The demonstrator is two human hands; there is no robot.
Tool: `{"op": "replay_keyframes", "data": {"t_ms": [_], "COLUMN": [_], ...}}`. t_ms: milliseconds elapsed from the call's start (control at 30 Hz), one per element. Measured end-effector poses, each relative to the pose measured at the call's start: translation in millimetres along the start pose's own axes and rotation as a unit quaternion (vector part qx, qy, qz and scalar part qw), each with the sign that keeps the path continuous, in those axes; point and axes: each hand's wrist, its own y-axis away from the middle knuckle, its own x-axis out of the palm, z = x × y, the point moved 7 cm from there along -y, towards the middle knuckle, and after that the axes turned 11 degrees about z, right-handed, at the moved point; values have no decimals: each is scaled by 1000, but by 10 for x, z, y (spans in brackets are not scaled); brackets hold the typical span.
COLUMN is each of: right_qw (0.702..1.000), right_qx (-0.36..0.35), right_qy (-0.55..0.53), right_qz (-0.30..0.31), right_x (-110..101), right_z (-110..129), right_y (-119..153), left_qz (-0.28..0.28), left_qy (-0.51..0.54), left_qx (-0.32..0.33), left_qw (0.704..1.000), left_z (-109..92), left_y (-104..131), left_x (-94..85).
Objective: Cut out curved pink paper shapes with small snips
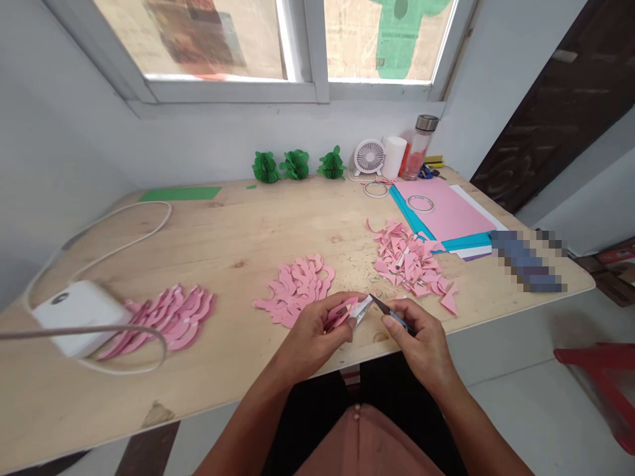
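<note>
Near the front edge of the wooden table point(213, 231), my left hand point(317, 334) pinches a folded pink paper piece point(342, 313) with a white part at its right end. My right hand point(419, 334) is closed round a dark-bladed cutting tool point(381, 305), its tip touching or just beside the white part. Behind my left hand lies a pile of curved pink cutouts point(300, 284). Pink paper scraps point(409, 261) are heaped beyond my right hand. More wavy pink pieces point(183, 317) lie at the left.
A white box point(82, 317) with a cable stands at the left. Green paper shapes point(296, 165), a small fan point(370, 157) and a glass bottle point(419, 149) line the wall. Coloured sheets point(451, 208) and tape rings point(420, 203) lie at the right. A red stool point(600, 390) is beyond the table.
</note>
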Motion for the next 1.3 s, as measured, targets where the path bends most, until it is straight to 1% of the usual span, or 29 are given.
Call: {"op": "replay_keyframes", "data": {"t_ms": [167, 367, 467, 600, 700, 933, 1167, 1233, 1300], "right_qw": [1000, 995, 995, 997, 996, 975, 970, 962, 947], "right_qx": [-16, -17, -28, -40, -49, -122, -132, -151, -177], "right_qy": [10, 93, 83, 61, 73, 169, 179, 203, 242], "right_qz": [-19, -45, -45, -26, -28, -80, -95, -103, -114], "right_x": [-29, -53, -39, -9, -4, -13, -22, -3, 22], "right_z": [24, 103, 106, 100, 137, 329, 391, 437, 480], "right_y": [-3, 24, 25, 16, 26, 104, 89, 92, 106], "left_qz": [-1, -11, -10, -16, -16, -8, -20, -16, -11], "left_qy": [-1, 10, 15, 22, 24, 38, 25, 30, 39], "left_qx": [-6, 2, 8, 10, 15, 16, 17, 17, 16], "left_qw": [1000, 1000, 1000, 1000, 999, 999, 999, 999, 999], "left_z": [10, 29, 36, 50, 56, 66, 115, 115, 112], "left_y": [16, 19, 19, 30, 33, 30, 59, 64, 69], "left_x": [-4, -9, 1, 8, 17, 28, 16, 26, 40]}}
